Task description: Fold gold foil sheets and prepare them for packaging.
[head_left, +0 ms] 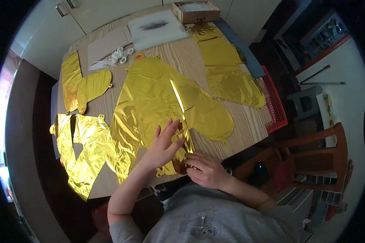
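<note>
A large flat gold foil balloon [150, 91] lies across the middle of the wooden table [247, 123], creased and partly folded over at its right side. My left hand [164, 143] is over its near part, fingers spread, holding nothing. At the table's front edge my right hand [206, 168] pinches a narrow, folded part of the foil; its fingertips are partly hidden. To the left lie a crinkled, shiny gold foil balloon [91, 143] with an opening in it and a smaller curved foil balloon [75, 87]. Another long gold foil balloon [221, 54] lies at the right.
White ribbon rolls [119, 54] and thin white straws [102, 63] lie at the back left, beside a cardboard sheet [107, 44]. Behind are a clear plastic packet [158, 30] and a cardboard box [196, 16]. A red basket [273, 101] and wooden chair [316, 158] stand at right.
</note>
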### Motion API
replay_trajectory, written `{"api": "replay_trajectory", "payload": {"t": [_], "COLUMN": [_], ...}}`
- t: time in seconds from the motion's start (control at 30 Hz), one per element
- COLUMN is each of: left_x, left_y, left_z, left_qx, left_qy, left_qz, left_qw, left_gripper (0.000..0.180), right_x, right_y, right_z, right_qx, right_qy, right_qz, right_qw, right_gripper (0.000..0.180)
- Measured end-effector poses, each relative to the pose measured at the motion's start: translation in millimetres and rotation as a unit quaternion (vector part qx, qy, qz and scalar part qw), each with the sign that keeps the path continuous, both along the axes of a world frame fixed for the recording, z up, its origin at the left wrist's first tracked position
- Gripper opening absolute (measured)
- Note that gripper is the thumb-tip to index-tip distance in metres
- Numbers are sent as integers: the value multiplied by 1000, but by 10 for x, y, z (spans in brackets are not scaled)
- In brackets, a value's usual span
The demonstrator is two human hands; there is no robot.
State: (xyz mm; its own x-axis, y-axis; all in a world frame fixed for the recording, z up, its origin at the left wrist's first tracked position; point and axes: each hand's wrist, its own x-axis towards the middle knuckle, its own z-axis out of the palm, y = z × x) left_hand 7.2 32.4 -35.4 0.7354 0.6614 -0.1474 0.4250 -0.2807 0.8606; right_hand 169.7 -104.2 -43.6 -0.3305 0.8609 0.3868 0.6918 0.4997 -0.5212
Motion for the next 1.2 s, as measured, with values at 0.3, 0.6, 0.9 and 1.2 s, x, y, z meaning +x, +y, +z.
{"api": "replay_trajectory", "payload": {"t": [0.3, 0.6, 0.9, 1.2], "left_x": [23, 32, 77, 166], "left_y": [-6, -16, -131, -70], "left_z": [-42, -45, 62, 67], "left_qx": [125, 133, 331, 413], "left_qy": [75, 62, 120, 162], "left_qz": [-45, -36, -114, -94], "left_qw": [988, 989, 929, 891], "left_gripper": [51, 54, 44, 51], "right_x": [202, 283, 313, 347], "right_y": [81, 269, 281, 286], "right_z": [87, -65, 8, 39], "right_qx": [-24, 30, 0, -24], "right_qy": [6, -109, -96, -94], "right_qz": [-3, -50, -64, -49], "right_qw": [1000, 992, 993, 994], "right_gripper": [20, 24, 21, 21]}}
